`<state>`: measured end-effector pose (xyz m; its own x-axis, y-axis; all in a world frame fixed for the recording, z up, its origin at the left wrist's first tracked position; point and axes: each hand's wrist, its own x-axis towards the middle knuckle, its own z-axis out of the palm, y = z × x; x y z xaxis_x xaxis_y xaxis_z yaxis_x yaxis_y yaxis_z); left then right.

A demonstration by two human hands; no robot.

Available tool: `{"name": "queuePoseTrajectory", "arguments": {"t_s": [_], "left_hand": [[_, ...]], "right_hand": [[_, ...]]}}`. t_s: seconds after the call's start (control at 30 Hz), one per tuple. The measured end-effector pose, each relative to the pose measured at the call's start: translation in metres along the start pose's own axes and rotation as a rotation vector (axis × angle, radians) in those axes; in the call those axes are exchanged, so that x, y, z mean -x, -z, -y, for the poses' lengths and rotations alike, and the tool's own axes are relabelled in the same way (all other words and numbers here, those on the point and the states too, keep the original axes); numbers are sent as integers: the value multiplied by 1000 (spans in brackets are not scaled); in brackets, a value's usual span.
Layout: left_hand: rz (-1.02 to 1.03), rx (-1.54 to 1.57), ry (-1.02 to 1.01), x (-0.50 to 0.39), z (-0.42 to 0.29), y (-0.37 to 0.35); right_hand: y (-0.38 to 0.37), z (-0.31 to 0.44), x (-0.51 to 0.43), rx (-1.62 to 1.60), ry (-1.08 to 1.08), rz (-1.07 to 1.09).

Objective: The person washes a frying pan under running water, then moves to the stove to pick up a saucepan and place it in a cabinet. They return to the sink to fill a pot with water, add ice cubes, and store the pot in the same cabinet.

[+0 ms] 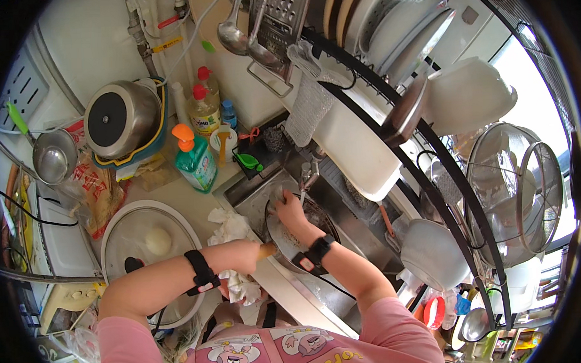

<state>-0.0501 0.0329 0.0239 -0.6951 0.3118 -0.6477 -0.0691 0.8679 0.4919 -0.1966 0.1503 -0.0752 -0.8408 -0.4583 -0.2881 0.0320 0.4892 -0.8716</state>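
A dark round pan (288, 244) sits tilted in a stainless steel sink (349, 222) under the faucet (309, 176), from which water runs. My left hand (244, 256) is closed around the pan's wooden handle (267, 251). Inside the pan, by its far left rim, my right hand (289, 211) grips a greyish scrubber (275, 195), partly blurred; its exact kind cannot be told. The pan's inside looks wet with brownish residue. Crumpled white paper (229, 224) lies on the counter beside my left hand.
Left of the sink stand a green pump bottle (196, 168), a glass-lidded pan (151, 234) and a steel pot (122, 117). A black dish rack (388, 96) with plates and bowls overhangs the right. A white rectangular basin (356, 150) leans behind the faucet.
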Motion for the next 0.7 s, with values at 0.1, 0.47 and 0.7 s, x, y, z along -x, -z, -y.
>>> {"name": "queuePoseTrajectory", "arguments": {"t_s": [0.1, 0.47, 0.7], "left_hand": [[-35, -23, -11, 2, -1, -1], [-126, 155, -34, 22, 21, -29], [-349, 129, 9, 46, 25, -84]], "right_hand": [[-29, 35, -46, 271, 251, -290], [57, -12, 49, 630, 206, 232], [136, -112, 87, 914, 35, -291]]}}
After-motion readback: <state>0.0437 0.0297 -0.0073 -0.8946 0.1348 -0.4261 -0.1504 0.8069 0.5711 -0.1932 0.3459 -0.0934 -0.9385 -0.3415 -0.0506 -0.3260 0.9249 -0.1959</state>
